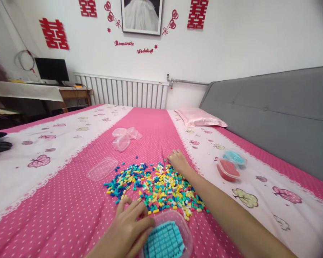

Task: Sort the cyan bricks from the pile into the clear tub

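Observation:
A wide pile of small toy building bricks [164, 190] in yellow, teal, blue, white and red lies on the pink bedspread. My left hand [134, 220] is at the pile's near left edge, fingers bent and apart, with no brick visible in it. Its thumb side overlaps the rim of a clear plastic box [187, 229], in which light blue bricks [165, 240] sit in neat rows. At the far edge of the pile, my right hand [178, 161] has its fingers curled down and closed; whatever is under the fingertips is hidden. A thin crease in the bedspread shows beside them.
To the right stand a clear box of red bricks [228, 170] and a box of light blue pieces [234, 158]. A clear lid [102, 169] lies left of the pile, with several empty clear containers [122, 139] beyond. Farther off are a pink pillow [200, 117] and grey headboard [274, 118].

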`<state>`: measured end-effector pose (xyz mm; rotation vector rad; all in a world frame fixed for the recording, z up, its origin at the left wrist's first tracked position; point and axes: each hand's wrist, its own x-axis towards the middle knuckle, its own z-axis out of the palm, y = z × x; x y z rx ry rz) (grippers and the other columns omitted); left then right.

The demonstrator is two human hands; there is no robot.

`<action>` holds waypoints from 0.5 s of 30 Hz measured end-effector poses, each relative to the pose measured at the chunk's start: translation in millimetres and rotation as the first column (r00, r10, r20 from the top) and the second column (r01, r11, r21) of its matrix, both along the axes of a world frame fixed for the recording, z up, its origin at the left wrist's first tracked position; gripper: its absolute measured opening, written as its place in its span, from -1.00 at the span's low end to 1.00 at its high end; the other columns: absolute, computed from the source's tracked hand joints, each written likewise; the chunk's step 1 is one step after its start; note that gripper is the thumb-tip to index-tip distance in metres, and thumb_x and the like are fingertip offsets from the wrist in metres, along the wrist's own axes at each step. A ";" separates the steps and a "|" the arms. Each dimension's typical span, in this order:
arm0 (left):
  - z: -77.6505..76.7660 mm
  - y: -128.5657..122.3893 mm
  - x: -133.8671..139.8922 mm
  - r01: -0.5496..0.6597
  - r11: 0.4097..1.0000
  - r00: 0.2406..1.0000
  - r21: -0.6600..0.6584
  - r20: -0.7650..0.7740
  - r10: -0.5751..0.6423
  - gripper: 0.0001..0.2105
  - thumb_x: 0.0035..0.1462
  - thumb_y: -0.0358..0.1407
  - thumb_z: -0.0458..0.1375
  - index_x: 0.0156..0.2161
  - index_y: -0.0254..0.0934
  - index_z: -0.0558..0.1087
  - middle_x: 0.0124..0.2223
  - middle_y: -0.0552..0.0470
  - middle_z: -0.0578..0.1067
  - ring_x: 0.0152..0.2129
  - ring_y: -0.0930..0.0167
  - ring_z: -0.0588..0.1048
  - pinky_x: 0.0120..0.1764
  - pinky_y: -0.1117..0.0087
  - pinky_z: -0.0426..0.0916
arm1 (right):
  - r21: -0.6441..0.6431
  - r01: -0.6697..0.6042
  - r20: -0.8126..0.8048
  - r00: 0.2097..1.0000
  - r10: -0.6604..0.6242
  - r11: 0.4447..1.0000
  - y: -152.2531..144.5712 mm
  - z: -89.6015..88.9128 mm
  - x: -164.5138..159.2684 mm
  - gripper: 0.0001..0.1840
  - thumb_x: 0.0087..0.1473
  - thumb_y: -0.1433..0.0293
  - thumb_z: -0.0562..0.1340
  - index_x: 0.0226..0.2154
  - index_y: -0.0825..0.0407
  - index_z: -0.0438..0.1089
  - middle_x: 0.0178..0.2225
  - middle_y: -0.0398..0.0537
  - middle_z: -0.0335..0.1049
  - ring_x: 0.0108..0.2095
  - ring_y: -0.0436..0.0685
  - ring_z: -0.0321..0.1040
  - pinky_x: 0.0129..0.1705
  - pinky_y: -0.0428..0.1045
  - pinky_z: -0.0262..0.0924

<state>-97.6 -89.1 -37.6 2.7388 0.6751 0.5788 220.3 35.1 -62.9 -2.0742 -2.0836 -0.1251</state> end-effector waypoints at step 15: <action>5.7 8.7 -2.2 0.075 0.995 0.991 -0.061 -0.108 -0.081 -0.79 0.41 -0.27 -0.03 -0.12 -0.09 0.47 -0.17 0.10 0.44 -0.20 0.39 0.37 0.01 0.22 0.07 | 0.020 0.364 -0.999 -0.039 0.037 0.931 -38.7 -31.5 61.8 -0.55 0.26 0.18 0.26 0.12 0.03 0.35 0.11 0.06 0.39 0.01 0.19 0.42 0.01 0.21 0.40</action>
